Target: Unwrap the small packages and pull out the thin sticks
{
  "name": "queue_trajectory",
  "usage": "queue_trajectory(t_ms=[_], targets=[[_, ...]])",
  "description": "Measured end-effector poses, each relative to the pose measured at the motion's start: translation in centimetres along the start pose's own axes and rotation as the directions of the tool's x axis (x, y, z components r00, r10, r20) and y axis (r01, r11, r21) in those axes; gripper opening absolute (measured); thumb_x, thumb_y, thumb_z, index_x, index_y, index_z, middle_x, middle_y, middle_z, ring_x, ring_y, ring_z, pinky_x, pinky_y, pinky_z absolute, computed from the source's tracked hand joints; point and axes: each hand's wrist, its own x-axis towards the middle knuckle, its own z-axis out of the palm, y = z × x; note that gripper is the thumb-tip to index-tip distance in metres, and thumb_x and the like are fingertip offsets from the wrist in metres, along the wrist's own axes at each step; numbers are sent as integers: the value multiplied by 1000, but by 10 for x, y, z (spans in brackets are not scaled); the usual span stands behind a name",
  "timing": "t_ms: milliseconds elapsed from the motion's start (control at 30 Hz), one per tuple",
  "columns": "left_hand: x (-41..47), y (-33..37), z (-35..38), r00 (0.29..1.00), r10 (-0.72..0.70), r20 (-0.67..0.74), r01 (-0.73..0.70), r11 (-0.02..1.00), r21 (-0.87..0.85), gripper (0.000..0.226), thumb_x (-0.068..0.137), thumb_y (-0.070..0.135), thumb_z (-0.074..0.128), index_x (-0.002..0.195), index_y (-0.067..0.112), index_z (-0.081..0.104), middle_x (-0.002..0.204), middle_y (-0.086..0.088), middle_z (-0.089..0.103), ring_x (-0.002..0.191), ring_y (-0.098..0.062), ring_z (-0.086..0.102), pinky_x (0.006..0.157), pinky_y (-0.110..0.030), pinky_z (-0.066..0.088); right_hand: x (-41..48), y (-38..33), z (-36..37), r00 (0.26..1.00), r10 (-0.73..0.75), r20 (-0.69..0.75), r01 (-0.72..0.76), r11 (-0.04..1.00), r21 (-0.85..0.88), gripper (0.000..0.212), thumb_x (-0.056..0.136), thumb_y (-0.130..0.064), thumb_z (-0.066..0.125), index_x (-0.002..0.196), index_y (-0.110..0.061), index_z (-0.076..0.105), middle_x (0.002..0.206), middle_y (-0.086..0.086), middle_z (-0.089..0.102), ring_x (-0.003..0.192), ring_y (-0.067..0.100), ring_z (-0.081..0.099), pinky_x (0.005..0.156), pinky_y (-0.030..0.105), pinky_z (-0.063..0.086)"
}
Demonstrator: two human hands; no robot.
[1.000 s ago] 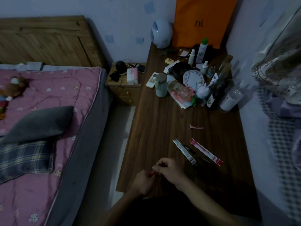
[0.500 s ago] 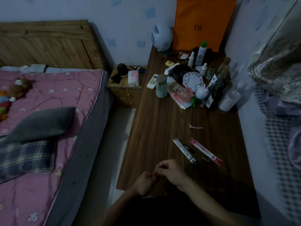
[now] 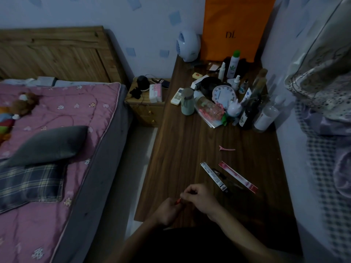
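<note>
Both hands meet over the near edge of the dark table (image 3: pixel 190 141). The left hand (image 3: pixel 167 210) and right hand (image 3: pixel 199 198) pinch a small red thing (image 3: pixel 178 201), mostly hidden by fingers and too dim to identify.

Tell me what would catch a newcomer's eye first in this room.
Probably the bright orange bag standing against the wall at the far end of the dark wooden desk, above a crowd of bottles and a white clock. At the near edge, the left hand and right hand pinch a small red thing between them. The pink quilted bed fills the left side.
</note>
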Motion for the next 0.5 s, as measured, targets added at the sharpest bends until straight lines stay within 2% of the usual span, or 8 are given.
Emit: queue_trajectory(t_ms=[133,300,400,500], targets=[[1,-3,0,1000,7,8,-8,999,31,52,95,34,53,46,20,39,34,12,39,35,2,32,38,-15,23,-1,-1,-4,999,4,43,-4,1000,-10,10,83,-6,72,80,-14,74,77,-3,71,74,2,64,69,15,50],[4,0,-3,999,31,14,-31,999,29,53,95,38,51,46,22,43,36,13,45,35,4,36,38,-11,25,2,-4,-3,1000,2,27,-3,1000,19,9,84,-6,73,82,-15,73,72,-7,70,67,-4,62,63,10,47],[7,-3,-4,1000,25,2,-26,999,38,53,93,44,52,45,22,46,36,13,44,35,5,36,38,-12,25,3,-3,-2,1000,-12,11,13,999,-49,3,84,-12,75,81,-13,74,75,-1,71,70,1,63,65,12,48],[9,-6,-3,1000,20,7,-20,998,59,51,90,49,51,44,27,51,37,14,45,36,5,36,38,-13,25,3,-4,-2,1000,0,19,1,997,-74,7,83,-8,75,80,-14,74,74,-3,70,68,-2,62,63,9,48]])
